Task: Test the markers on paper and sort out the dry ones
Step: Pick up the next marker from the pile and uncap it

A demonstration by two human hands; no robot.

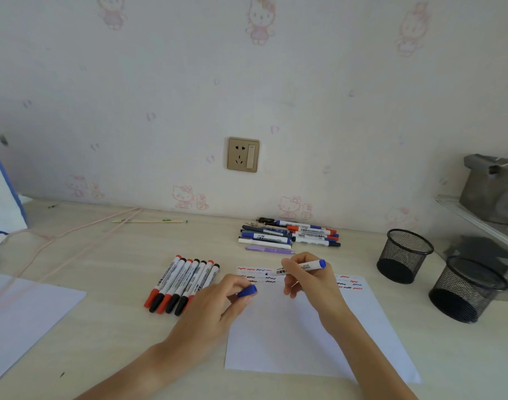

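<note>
Nearest the viewer, a white sheet of test paper [299, 336] lies flat on the pale wooden desk [117, 319] and serves as the landmark. Left of the paper, well apart, a second white sheet [24, 313] lies at the desk's near left edge. Just beside the paper's upper left corner, a row of red- and black-capped whiteboard markers [183, 282] lies side by side. Over that same corner, the left hand [218, 301] pinches a blue marker cap [247, 291] between thumb and curled fingertips. Along the paper's top edge run short red, blue and black test squiggles [261, 274]. Above that edge, the right hand [307, 280] grips a white uncapped marker with a blue end [304, 267], fingers curled round its barrel; the tip is hidden by the hand. Behind the paper, near the wall, lies a pile of mixed markers and pens [287, 235]. Right of the paper, two black wire-mesh pen cups [437, 272] lie tipped on their sides.
</note>
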